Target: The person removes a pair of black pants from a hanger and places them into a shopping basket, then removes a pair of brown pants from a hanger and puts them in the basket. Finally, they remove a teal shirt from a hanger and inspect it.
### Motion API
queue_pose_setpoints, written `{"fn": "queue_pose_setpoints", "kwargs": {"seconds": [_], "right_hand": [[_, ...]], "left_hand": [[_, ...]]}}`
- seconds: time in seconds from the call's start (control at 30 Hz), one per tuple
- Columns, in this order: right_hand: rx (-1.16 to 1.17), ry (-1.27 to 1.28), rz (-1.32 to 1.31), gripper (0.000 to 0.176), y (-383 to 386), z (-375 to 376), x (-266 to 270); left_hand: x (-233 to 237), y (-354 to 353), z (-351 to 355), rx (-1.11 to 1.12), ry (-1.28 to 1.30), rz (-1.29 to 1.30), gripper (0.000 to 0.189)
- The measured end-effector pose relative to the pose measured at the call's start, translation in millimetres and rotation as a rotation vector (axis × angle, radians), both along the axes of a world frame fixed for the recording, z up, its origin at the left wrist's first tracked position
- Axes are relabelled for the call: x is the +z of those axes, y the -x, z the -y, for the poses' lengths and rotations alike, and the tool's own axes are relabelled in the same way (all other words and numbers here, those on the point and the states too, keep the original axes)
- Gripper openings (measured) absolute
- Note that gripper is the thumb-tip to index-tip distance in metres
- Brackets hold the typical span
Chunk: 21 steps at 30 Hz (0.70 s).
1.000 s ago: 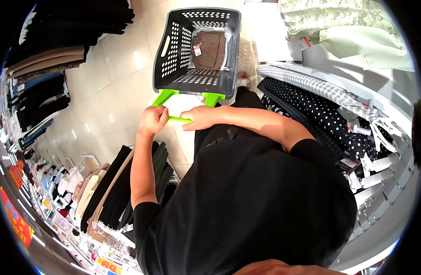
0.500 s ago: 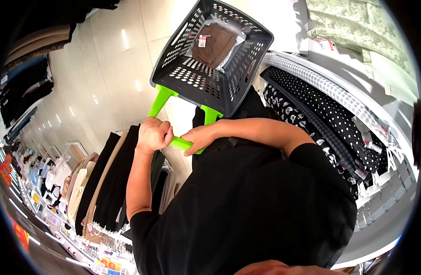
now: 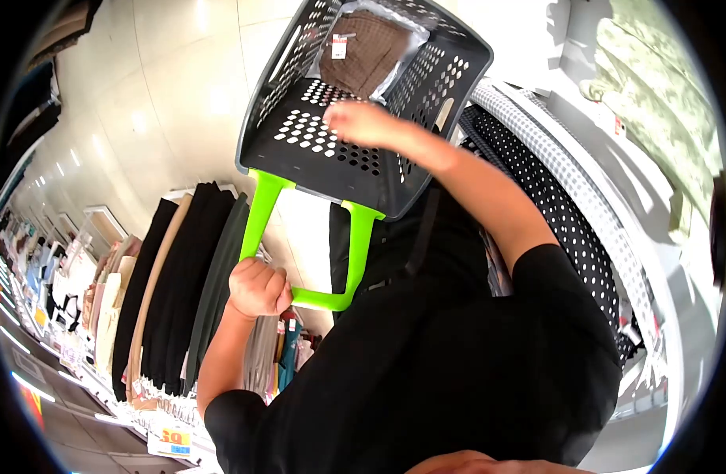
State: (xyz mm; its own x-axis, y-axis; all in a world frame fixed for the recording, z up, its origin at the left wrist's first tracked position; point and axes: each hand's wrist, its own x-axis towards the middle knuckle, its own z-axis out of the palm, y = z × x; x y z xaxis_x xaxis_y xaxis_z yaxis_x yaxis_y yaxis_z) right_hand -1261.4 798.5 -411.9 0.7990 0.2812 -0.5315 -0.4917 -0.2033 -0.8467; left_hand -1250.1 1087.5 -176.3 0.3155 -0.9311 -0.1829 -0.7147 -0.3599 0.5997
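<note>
Head view: at upper centre, the dark basket (image 3: 300,167) has the brown garment (image 3: 368,55) at its far end, a tag (image 3: 339,47) on top. The left hand (image 3: 258,287) clamps its fingers round the lower left corner of the green handle (image 3: 361,245). The right hand (image 3: 361,124) is over the basket, near the garment; blur hides whether its fingers are apart or together. With the grip off-centre, the basket could twist under a sideways pull. Swinging right, its corner might snag the checked fabric (image 3: 529,130). The right knuckles could knock the perforated wall.
</note>
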Motion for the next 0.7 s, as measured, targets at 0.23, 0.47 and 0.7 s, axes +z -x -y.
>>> {"fn": "queue_pose_setpoints", "kwargs": {"seconds": [0.23,0.47,0.7], "right_hand": [[0.096,0.523,-0.047,0.038,-62,82,-179],[0.178,0.609,-0.131,0.044,-112,83,-271],[0.164,0.92,0.035,0.05,-155,78,-410]], "left_hand": [[-7,2,2,0.002,-0.097,-0.057,0.024],[-10,0,-1,-0.006,-0.15,-0.053,0.03],[-3,-13,9,-0.043,-0.266,-0.05,0.026]]}}
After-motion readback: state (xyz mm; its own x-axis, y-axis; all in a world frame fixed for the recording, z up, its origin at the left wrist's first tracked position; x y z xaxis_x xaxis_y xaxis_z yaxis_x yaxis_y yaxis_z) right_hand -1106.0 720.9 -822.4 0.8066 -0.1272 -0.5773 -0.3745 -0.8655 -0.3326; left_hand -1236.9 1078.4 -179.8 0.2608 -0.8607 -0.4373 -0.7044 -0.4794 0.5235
